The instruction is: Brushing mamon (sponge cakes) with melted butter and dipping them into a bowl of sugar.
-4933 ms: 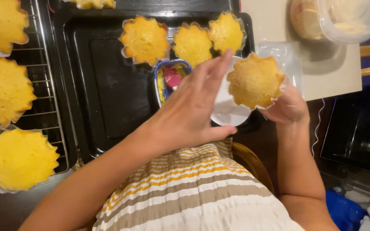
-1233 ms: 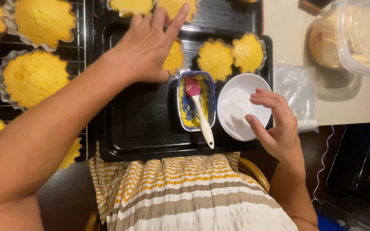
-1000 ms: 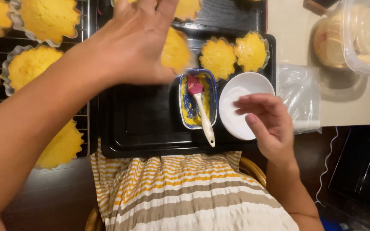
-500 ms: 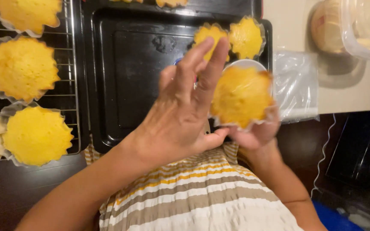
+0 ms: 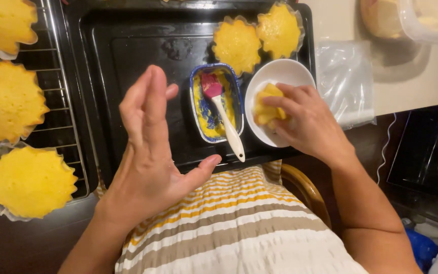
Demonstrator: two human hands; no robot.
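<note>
My right hand [image 5: 310, 124] presses a yellow cake [image 5: 265, 106] down into a white bowl [image 5: 280, 76] that stands on the black baking tray [image 5: 128, 45]. Fingers wrap over the cake's top and right side. My left hand [image 5: 148, 147] hovers open above the tray's near edge, fingers together and pointing away, holding nothing. Left of the bowl sits a small blue dish [image 5: 216, 104] smeared with yellow, with a pink-headed, white-handled brush [image 5: 224, 119] lying in it. Two more yellow cakes [image 5: 257, 38] in fluted cups rest at the tray's far right.
A wire rack [image 5: 59, 101] on the left carries several yellow cakes [image 5: 6, 99] in clear fluted cups. A clear plastic bag [image 5: 345, 81] lies on the pale counter [image 5: 411, 76] at right, with a lidded plastic container [image 5: 429, 18] beyond. A wooden chair arm [image 5: 302, 187] shows by my lap.
My right hand has lowered the cake from in front of me into the white bowl. The left hand has drawn away from it to the left and opened.
</note>
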